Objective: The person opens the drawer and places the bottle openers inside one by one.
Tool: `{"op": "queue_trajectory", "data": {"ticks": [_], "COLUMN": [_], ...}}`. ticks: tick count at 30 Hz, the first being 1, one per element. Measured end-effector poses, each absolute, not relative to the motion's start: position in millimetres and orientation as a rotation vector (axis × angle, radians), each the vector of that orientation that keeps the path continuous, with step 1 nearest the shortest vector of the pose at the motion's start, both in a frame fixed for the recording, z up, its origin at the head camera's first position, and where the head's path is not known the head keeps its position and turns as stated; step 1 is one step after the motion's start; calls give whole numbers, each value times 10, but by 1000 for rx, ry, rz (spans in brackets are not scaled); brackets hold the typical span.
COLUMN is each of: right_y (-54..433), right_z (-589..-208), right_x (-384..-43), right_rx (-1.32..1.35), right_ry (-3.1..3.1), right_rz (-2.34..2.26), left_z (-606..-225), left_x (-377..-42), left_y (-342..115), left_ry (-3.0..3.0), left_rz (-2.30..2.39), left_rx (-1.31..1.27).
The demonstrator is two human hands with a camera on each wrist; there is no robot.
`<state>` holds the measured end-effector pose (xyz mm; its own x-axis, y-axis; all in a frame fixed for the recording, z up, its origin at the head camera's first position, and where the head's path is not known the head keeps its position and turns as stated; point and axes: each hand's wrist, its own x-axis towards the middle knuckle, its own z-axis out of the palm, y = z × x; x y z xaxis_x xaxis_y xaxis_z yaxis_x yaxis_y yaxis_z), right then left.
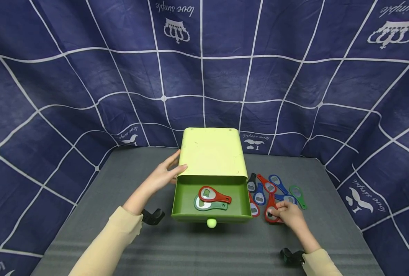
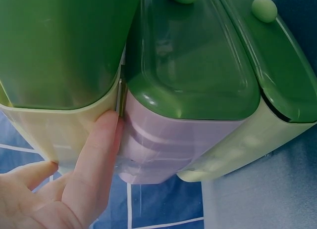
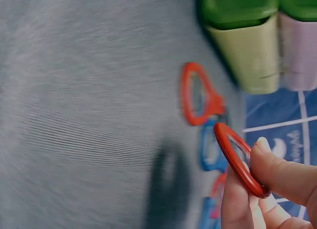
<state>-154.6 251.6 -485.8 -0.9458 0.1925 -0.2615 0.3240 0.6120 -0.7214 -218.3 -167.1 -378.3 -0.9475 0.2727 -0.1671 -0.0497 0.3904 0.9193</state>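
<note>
My left hand rests against the left side of a pale yellow drawer box; the left wrist view shows its fingers touching the top tier's wall. The box's green top drawer is pulled out. In it, a red bottle opener lies partly over a green bottle opener. To the drawer's right, my right hand pinches another red bottle opener between thumb and fingers. In the right wrist view it is tilted and raised above the mat.
Right of the box lie several more bottle openers, among them a blue one, a black one and a green one. Below the top tier are a lilac tier and another pale one. A grid-patterned blue cloth hangs behind.
</note>
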Motion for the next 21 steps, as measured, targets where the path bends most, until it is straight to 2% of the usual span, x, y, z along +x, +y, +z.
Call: {"op": "queue_trajectory", "data": {"ticks": [16, 21], "right_y": [2347, 2196], "right_z": [-3623, -3343], "right_x": [-1637, -1646], "right_rx": [22, -84], "right_ry": [2732, 2739], "right_rz": [-1408, -1426], "left_z": [-3781, -3781], "left_x": [-2181, -2180], "left_y": [-1673, -1671], "left_ry": [2348, 2348], "left_rz": [1603, 1607], "left_rx": [201, 200]}}
